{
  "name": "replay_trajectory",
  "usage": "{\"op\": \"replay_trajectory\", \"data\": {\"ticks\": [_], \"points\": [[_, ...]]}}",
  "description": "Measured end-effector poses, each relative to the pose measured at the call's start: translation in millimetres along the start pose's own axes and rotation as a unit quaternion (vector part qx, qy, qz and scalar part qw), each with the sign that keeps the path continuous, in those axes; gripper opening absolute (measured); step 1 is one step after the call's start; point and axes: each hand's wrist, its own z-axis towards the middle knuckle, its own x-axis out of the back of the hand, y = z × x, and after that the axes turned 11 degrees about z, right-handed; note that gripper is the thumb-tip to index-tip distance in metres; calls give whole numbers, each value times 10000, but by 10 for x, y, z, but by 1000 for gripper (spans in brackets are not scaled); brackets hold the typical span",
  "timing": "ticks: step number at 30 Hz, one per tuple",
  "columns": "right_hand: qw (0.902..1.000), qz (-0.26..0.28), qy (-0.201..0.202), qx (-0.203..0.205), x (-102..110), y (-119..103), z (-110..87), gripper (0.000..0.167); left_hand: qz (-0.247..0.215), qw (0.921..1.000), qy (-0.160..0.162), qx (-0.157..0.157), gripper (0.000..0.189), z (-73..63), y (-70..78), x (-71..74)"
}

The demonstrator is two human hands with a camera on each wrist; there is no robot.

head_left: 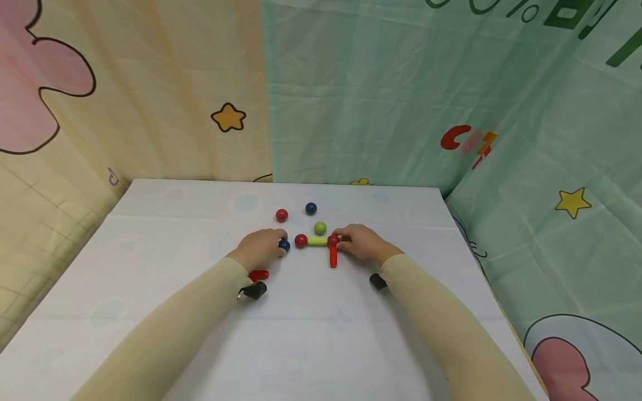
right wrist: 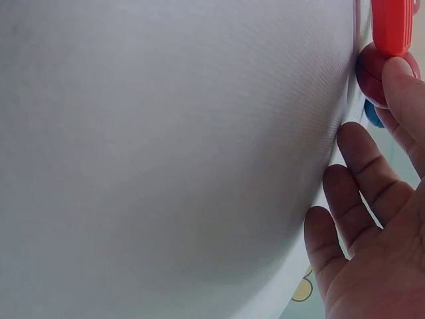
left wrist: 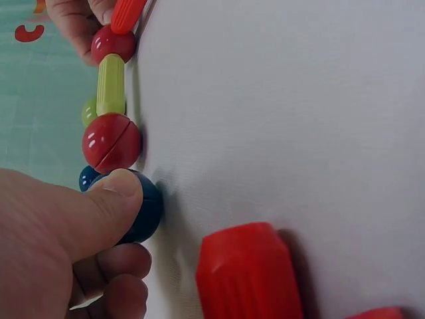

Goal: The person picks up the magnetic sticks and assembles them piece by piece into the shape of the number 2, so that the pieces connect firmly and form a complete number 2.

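Step in hand, by the look: R hand [head_left: 366, 243] steadies a short row while L hand [head_left: 258, 249] places a ball beside it. Landmark = green rod [head_left: 317, 241], lying flat on the bench [head_left: 311, 334], a ball at each end.

L hand pinches blue ball [left wrist: 151, 209] btwn thumb and curled fingers, left of green rod, just past L red ball [head_left: 301, 240]; slim gap in head view. R hand pinches R red ball [head_left: 333, 240] at green rod's right end, thumb and index on it, other fingers spread. Red rod [head_left: 333, 257] runs from that ball toward the person, about square to green rod.

To do it well: hold R red ball firm but light, low on the bench, so green rod doesn't swing & red rod keeps its angle. Slide blue ball rather than lift, in line w/ green rod; L thumb should sit back so the ball's side facing the rod is bare. Go slow: a knock on L red ball could skew the lot. If the parts are magnetic (can't tell), expect a snatch at close range.

Watch-outs: green ball [head_left: 320, 228], just beyond green rod, could roll if nudged; red pieces [left wrist: 249, 272] lie left & nearer the person than green rod, by L wrist, so keep that wrist up. Far blue [head_left: 311, 209] & far red [head_left: 282, 215], beyond green rod, are out of the way.
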Motion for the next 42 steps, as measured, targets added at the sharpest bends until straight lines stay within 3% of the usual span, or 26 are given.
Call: {"op": "replay_trajectory", "data": {"ticks": [6, 12, 26, 42], "points": [[10000, 37, -27, -80, -9, 6, 17, 40, -2, 9995, 60, -314, 49, -114, 55, -66], [10000, -11, -40, -83, 0, 7, 21, 42, -211, 9982, 98, -546, 50, -183, 208, -137], [9999, -43, -33, -90, 4, 6, 23, 43, -496, 9927, 312, -1050, 47, -137, 519, -264], [10000, -39, -29, 76, -1, 25, 40, 40, -688, 9879, 384, -1336, 45, -111, 770, -310]]}}
